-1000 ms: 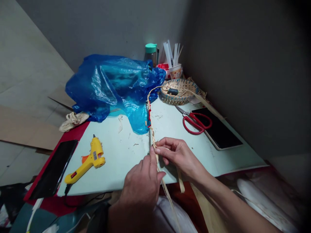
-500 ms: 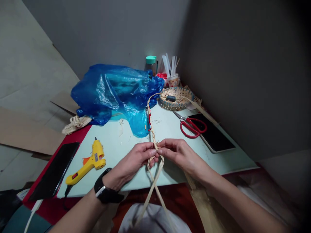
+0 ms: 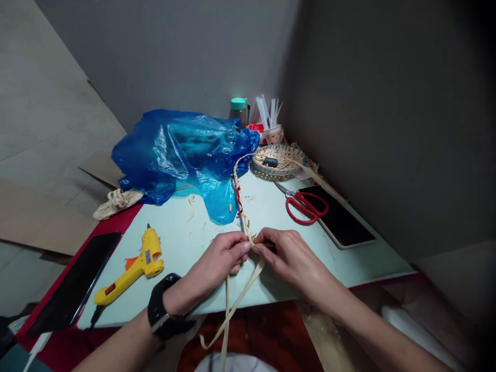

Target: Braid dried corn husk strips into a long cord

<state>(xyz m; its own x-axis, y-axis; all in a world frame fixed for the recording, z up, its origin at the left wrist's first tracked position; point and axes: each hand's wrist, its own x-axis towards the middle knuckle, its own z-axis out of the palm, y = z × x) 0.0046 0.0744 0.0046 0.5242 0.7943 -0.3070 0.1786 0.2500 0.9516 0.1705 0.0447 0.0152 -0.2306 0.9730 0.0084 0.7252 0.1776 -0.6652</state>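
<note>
A pale braided straw cord (image 3: 237,187) runs from a small woven basket (image 3: 279,162) down the light green table top (image 3: 186,248) to my hands. My left hand (image 3: 220,258), with a black watch on the wrist, pinches the braid's near end. My right hand (image 3: 289,258) pinches the same spot from the right, its fingertips meeting the left ones. Loose flat straw strips (image 3: 232,305) hang from the pinch over the table's front edge.
A yellow glue gun (image 3: 134,266) lies at the left, a black phone (image 3: 67,289) beside it. A blue plastic bag (image 3: 182,152) fills the back. Red scissors (image 3: 304,204) and a dark tablet (image 3: 339,219) lie at right. A cup of sticks (image 3: 271,126) and a bottle (image 3: 239,109) stand behind.
My left hand has swung from in front of the camera to the braid's end, its wrist now showing. Both hands have drawn together and sunk toward the table. The loose strips have shifted.
</note>
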